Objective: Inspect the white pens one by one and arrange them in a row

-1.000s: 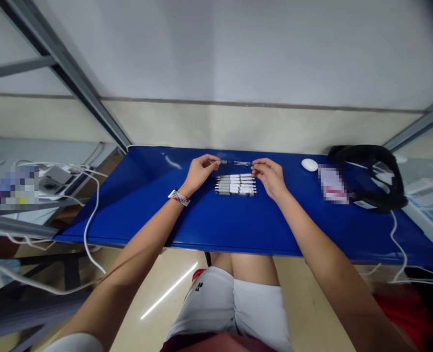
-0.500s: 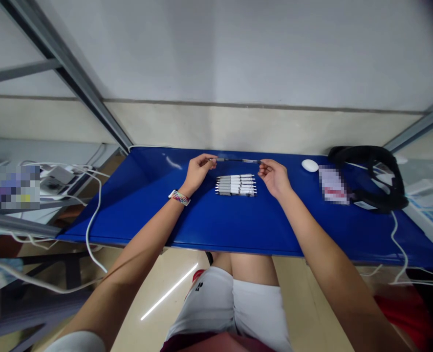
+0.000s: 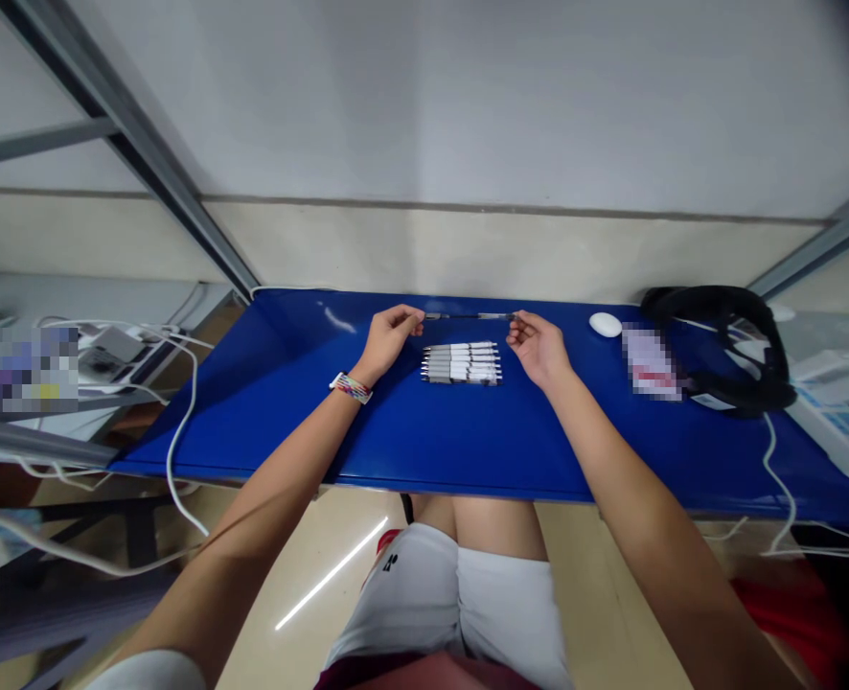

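Blue tabletop [image 3: 424, 441] below, and a slender pen [image 3: 460, 316] spans the gap near the far edge! The left hand [image 3: 388, 343] has its grip pinched on one end, the right hand [image 3: 541, 349] on the other; white-and-grey pens [image 3: 462, 363] lie side by side, nearer the front edge.

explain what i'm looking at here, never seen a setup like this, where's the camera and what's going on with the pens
There's no machine: these are a person's bare hands, seen from a camera worn on their head, looking forward and down. The left hand grips the grey end of a pen, the right hand the other end; a thin dark rod spans between. Nearer on the blue table lies a row of pens. To the right is a white oval thing.
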`<state>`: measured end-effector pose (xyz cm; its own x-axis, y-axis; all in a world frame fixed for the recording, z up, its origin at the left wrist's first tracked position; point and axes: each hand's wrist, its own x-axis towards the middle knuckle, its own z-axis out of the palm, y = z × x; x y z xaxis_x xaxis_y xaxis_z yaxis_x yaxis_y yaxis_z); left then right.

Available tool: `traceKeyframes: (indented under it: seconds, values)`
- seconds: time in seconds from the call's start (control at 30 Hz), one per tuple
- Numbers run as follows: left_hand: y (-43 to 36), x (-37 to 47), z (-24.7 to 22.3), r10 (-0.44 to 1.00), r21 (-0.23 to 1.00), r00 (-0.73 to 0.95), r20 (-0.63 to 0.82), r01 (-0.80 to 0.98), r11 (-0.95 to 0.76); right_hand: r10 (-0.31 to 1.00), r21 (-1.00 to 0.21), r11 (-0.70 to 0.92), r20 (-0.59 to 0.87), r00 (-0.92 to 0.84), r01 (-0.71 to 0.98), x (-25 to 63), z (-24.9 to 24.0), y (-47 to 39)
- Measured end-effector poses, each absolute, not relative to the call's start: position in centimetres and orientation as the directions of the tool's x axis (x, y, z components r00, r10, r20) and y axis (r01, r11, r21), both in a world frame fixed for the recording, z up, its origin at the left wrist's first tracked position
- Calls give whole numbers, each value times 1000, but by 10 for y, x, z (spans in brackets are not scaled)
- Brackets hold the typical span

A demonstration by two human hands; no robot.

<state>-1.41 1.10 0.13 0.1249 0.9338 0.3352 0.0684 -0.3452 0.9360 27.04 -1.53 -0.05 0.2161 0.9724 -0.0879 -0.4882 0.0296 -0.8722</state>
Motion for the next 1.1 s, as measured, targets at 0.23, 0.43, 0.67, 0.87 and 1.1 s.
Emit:
traceKeyframes:
  seconds: [0.23,0.43,0.67,0.87,1.1]
  values:
    - [12,-14,0,933,934,118,339,73,-348,975,-893,70,-33,220,-444,272,-2,-14]
    - [8,-12,5,930,931,129,344,80,-356,972,-855,45,-82,221,-517,268,2,-17]
    - [-2,-5,7,910,909,229,347,159,-386,997,-924,51,24,78,-378,251,4,-29]
    - [-4,-5,8,908,893,228,352,208,-399,997,-940,81,72,38,-330,247,-1,-30]
    - [1,-6,3,885,913,267,381,41,-406,997,-929,52,27,73,-366,248,1,-28]
